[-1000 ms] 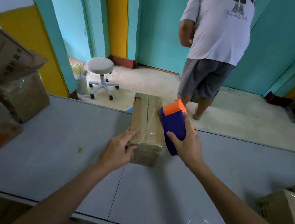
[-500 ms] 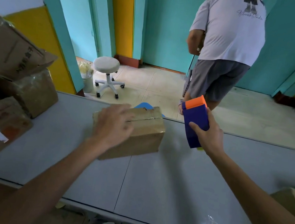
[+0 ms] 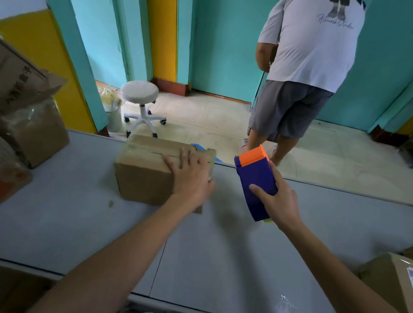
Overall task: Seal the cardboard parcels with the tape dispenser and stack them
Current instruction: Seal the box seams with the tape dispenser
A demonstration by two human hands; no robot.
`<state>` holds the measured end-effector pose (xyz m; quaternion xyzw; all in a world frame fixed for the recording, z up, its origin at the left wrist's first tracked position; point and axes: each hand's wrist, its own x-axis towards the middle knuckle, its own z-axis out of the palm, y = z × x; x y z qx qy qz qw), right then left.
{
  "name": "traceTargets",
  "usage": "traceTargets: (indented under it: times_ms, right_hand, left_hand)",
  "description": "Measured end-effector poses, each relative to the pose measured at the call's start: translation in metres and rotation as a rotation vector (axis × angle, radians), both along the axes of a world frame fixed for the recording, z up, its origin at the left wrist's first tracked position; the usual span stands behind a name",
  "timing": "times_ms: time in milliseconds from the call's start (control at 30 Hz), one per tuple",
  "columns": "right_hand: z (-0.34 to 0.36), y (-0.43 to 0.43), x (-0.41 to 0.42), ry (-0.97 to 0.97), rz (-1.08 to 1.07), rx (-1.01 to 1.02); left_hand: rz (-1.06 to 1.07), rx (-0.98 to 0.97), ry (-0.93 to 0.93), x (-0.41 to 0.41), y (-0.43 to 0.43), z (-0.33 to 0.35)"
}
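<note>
Cardboard parcel (image 3: 146,172) sits on the grey bench (image 3: 214,256) under our left hand (image 3: 192,178). Palm lies flat on the parcel's top at the right end, fingers straight and slightly spread, pointing away from us over a tape strip on the lid. Most of the box sticks out to the left of that hand.

Our right hand (image 3: 280,202) is just right of the left one, not touching it, w/ fingers and thumb curled round the lower body of the blue tape dispenser (image 3: 254,180). Dispenser is apart from the parcel, orange end up and away from us, w/ a gap btwn it and the box's right end. Can't tell if its lower end touches the bench.

Well left of the left hand, more cardboard boxes (image 3: 9,119) are piled up. Right of our right forearm sits a labelled box (image 3: 398,281). Beyond both hands, a person (image 3: 309,52) in white tee and grey shorts stands on the tiled floor, back to us. A white stool (image 3: 140,96) is farther left.
</note>
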<state>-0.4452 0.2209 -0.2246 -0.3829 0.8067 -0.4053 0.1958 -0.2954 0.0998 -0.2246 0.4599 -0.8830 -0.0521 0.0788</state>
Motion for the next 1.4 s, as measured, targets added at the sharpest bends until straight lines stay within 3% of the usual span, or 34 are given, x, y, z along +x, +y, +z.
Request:
traceTargets:
  times_ms: [100,200,300,433,667,867,1067,1300,1400]
  right_hand:
    - [-0.001,0.006,-0.007,0.003,0.003,0.017]
    - [-0.002,0.01,-0.012,-0.002,0.001,0.025]
    - [0.0,0.01,-0.012,-0.007,0.031,0.018]
    - [0.009,0.008,-0.009,-0.064,0.163,0.046]
    - [0.015,-0.002,0.001,-0.051,0.299,0.103]
    - [0.013,-0.001,0.011,-0.082,0.29,0.091]
    - [0.011,0.015,0.01,-0.123,0.219,0.077]
    - [0.012,0.04,0.01,-0.124,-0.038,-0.018]
    - [-0.002,0.045,0.029,-0.014,-0.139,0.099]
  left_hand:
    - [-0.231,-0.105,0.185,0.044,-0.011,-0.022]
    - [-0.306,-0.096,0.324,0.074,-0.02,-0.032]
    - [-0.288,0.108,0.607,0.092,-0.024,-0.032]
    - [-0.242,0.257,0.706,0.099,-0.025,-0.024]
    - [-0.24,0.177,0.663,0.102,-0.025,-0.023]
    - [-0.192,-0.153,0.439,0.083,-0.026,-0.031]
    - [-0.254,-0.111,0.524,0.084,-0.024,-0.03]
    - [-0.46,-0.103,0.549,0.063,-0.01,-0.026]
    - [-0.566,-0.094,0.521,0.062,0.0,-0.03]
